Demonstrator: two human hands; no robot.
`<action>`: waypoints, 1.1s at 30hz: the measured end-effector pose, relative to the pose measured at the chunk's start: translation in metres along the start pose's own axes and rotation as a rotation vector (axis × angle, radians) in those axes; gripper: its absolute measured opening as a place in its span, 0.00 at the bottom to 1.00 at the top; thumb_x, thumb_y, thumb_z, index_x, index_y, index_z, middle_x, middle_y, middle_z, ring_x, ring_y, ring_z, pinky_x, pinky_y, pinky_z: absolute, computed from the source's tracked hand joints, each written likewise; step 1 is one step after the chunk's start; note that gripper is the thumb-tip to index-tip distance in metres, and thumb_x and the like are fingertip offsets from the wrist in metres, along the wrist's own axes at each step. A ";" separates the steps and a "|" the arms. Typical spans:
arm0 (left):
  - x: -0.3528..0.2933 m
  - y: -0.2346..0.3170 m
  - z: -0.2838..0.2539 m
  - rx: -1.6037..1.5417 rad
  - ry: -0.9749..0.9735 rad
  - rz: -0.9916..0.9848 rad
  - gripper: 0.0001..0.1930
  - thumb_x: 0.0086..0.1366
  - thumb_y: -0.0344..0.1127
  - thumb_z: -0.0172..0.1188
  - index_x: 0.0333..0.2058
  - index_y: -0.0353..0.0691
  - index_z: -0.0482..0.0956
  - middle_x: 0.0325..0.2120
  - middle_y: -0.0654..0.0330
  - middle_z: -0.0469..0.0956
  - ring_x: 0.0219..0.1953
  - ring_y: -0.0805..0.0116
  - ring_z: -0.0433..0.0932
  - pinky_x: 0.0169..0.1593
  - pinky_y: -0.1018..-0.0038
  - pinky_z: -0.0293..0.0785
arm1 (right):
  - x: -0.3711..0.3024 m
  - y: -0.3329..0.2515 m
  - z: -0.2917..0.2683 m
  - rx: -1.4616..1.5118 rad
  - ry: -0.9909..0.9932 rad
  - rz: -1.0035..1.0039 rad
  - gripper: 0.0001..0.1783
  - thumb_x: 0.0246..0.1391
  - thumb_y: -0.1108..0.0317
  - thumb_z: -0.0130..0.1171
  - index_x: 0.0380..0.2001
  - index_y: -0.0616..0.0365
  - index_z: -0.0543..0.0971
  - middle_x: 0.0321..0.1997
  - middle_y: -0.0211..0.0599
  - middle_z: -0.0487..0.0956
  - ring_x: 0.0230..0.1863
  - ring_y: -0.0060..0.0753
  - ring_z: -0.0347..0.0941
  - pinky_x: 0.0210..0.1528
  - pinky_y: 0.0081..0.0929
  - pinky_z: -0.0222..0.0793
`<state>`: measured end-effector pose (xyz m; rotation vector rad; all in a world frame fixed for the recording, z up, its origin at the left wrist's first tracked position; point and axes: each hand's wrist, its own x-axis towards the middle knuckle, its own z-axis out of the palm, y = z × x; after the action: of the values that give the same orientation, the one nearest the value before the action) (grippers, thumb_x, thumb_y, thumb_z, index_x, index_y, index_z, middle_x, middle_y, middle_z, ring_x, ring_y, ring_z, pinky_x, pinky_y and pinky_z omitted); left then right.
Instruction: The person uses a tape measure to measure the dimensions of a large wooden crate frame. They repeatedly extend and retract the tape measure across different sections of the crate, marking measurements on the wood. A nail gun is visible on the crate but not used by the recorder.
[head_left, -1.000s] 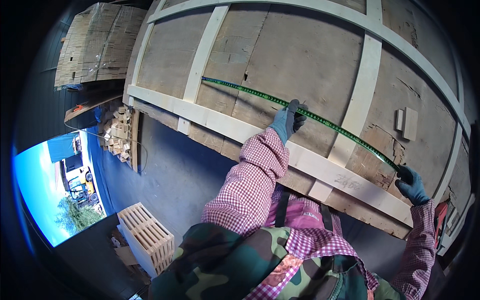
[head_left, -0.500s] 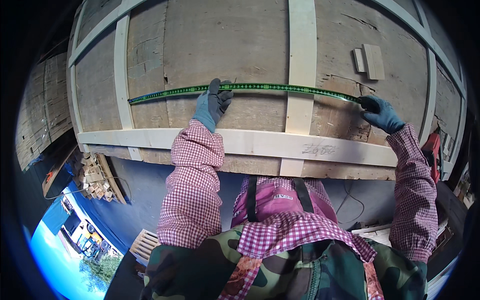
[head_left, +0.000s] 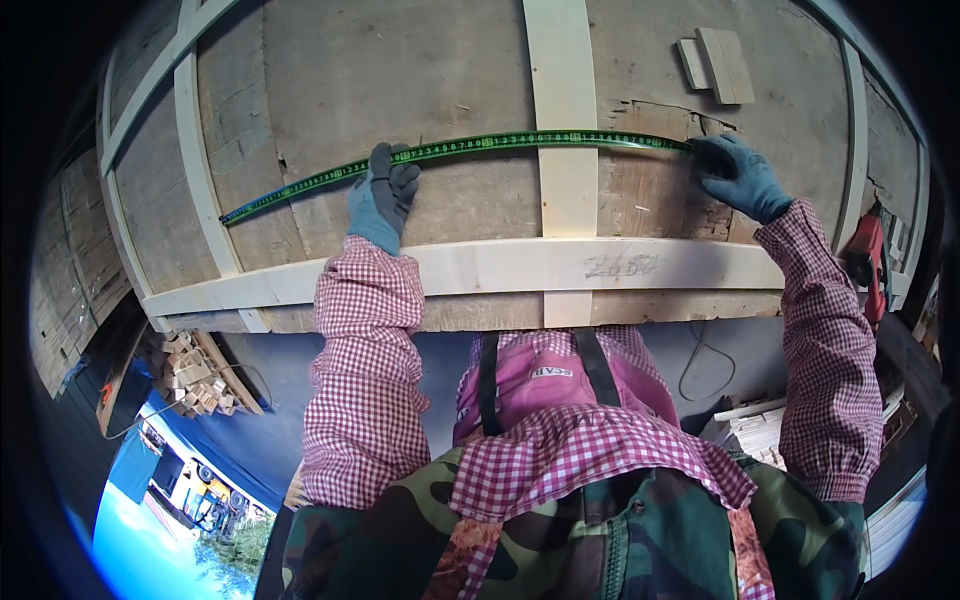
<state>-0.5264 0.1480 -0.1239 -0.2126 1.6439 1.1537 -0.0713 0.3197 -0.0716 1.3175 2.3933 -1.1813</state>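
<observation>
A green tape measure blade (head_left: 490, 143) with dark markings stretches in a gentle arch over a wooden frame on a worn plywood surface (head_left: 400, 80). Its far-left tip meets the left crosspiece (head_left: 200, 165). My left hand (head_left: 383, 200), in a blue-grey glove, is closed on the blade left of the middle crosspiece (head_left: 566, 110). At the blade's right end, my right hand (head_left: 742, 180), gloved alike, wraps around the dark tape measure case, mostly hidden by the fingers. The blade passes above the middle crosspiece. A pale rail (head_left: 470, 270) with pencil marks runs along the near edge.
Two short wood blocks (head_left: 725, 65) lie on the plywood at the upper right. A red tool (head_left: 872, 260) rests at the right edge. Wood offcuts (head_left: 195, 375) are heaped at lower left, and a thin cable (head_left: 700, 368) loops below the near edge.
The view has shifted, so the frame sits further left and higher in the picture. Both hands keep their hold on the tape measure; the right hand is slightly further right relative to the frame.
</observation>
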 end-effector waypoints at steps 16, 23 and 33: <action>0.000 0.000 0.001 -0.016 0.023 -0.004 0.15 0.64 0.45 0.60 0.44 0.42 0.77 0.30 0.65 0.80 0.28 0.76 0.80 0.28 0.82 0.78 | -0.004 0.001 0.013 -0.139 0.090 -0.064 0.29 0.44 0.65 0.64 0.54 0.45 0.74 0.45 0.36 0.74 0.45 0.39 0.74 0.50 0.31 0.72; 0.004 -0.002 -0.002 -0.002 0.024 0.012 0.15 0.63 0.46 0.62 0.43 0.43 0.78 0.35 0.62 0.81 0.29 0.72 0.81 0.28 0.79 0.79 | -0.005 0.004 0.017 -0.173 0.104 -0.052 0.30 0.44 0.65 0.65 0.54 0.44 0.73 0.47 0.37 0.73 0.47 0.41 0.73 0.51 0.33 0.72; 0.002 0.000 0.001 0.039 0.041 -0.004 0.17 0.63 0.47 0.61 0.44 0.42 0.78 0.31 0.62 0.81 0.29 0.72 0.81 0.28 0.80 0.78 | -0.004 0.000 0.017 -0.218 0.121 -0.060 0.29 0.43 0.65 0.66 0.53 0.43 0.74 0.47 0.36 0.73 0.47 0.41 0.73 0.51 0.33 0.72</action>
<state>-0.5267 0.1496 -0.1257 -0.2160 1.7001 1.1196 -0.0723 0.3049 -0.0810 1.2897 2.5762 -0.8452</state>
